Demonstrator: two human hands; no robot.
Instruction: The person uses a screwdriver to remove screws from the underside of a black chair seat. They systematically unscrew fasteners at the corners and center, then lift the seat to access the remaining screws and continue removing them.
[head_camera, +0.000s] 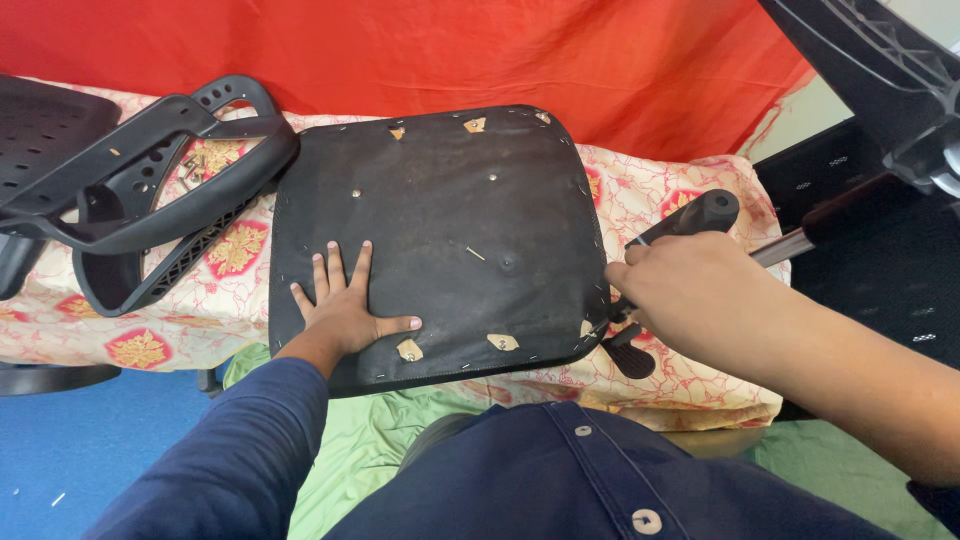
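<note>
A black chair seat pad (450, 210) lies upside down on a table covered with a patterned cream cloth (690, 190). Its fabric underside shows staples, bolt holes and a few torn spots with wood showing. My left hand (345, 305) rests flat on the pad's near left part, fingers spread. My right hand (685, 295) is closed around a black-handled tool (700, 215) at the pad's right edge. The tool's tip is hidden under my hand.
Two black plastic armrests (150, 190) lie on the cloth to the left. A perforated black chair part (45, 125) sits at the far left. A black chair base and metal rod (880, 110) stand at the right. A red cloth (450, 50) hangs behind; blue floor (100, 440) below.
</note>
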